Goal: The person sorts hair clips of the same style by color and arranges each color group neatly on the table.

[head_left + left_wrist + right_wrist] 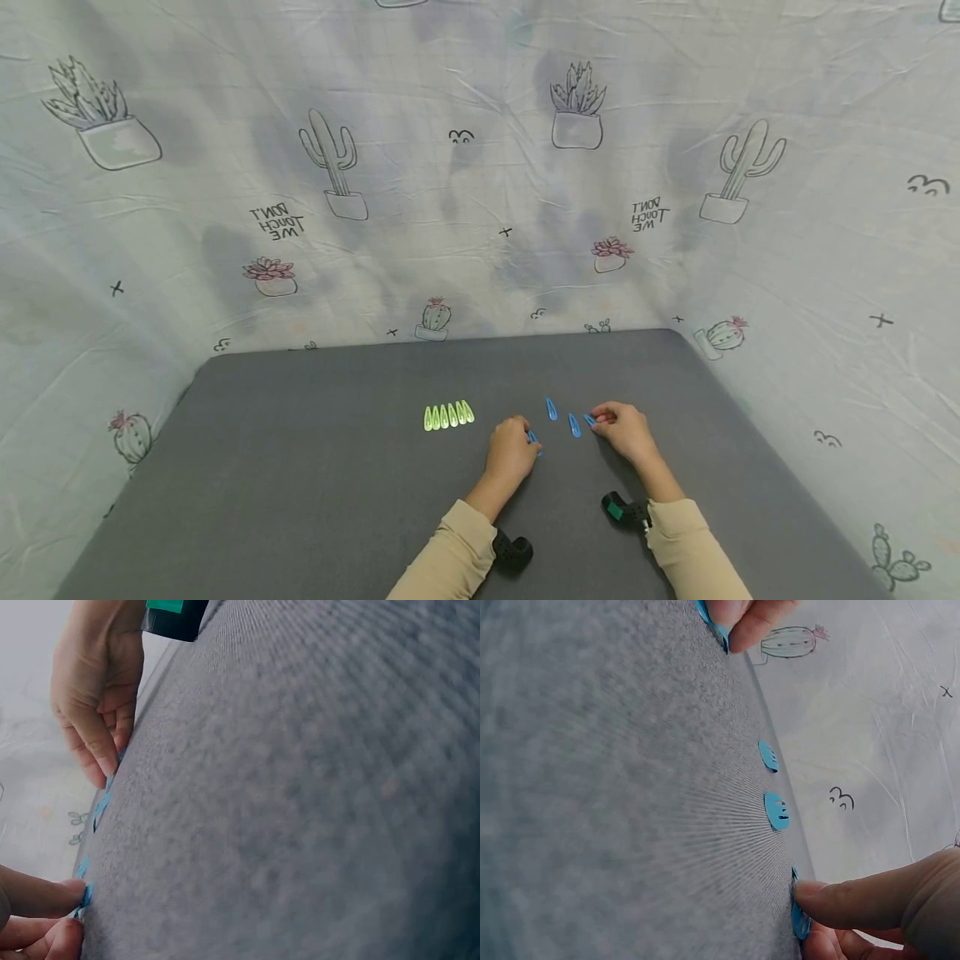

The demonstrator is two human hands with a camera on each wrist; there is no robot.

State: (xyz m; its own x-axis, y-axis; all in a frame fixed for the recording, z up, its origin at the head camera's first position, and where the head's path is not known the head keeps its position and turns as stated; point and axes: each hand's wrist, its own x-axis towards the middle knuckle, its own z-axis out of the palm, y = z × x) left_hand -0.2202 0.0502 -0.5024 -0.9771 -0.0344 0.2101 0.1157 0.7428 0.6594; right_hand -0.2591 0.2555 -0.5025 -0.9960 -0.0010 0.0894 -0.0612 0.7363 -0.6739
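My left hand [512,450] pinches a blue snap hair clip [534,442] between thumb and fingers, low over the grey table. To its right, my right hand [624,429] grips another blue hair clip [801,919] by thumb and fingertips, close at the cloth. Two more blue clips lie between the hands: one farther back [551,408] and one nearer the right hand [574,425]. In the left wrist view the left thumb [52,896] presses on its clip [86,895], partly hidden by the fingers.
Left of the hands, several yellow-green hair clips [448,415] lie side by side in a row. The grey table [300,500] ends at a cactus-print curtain [480,208] behind and at the sides. Black wrist cameras [513,552] hang at both sleeves.
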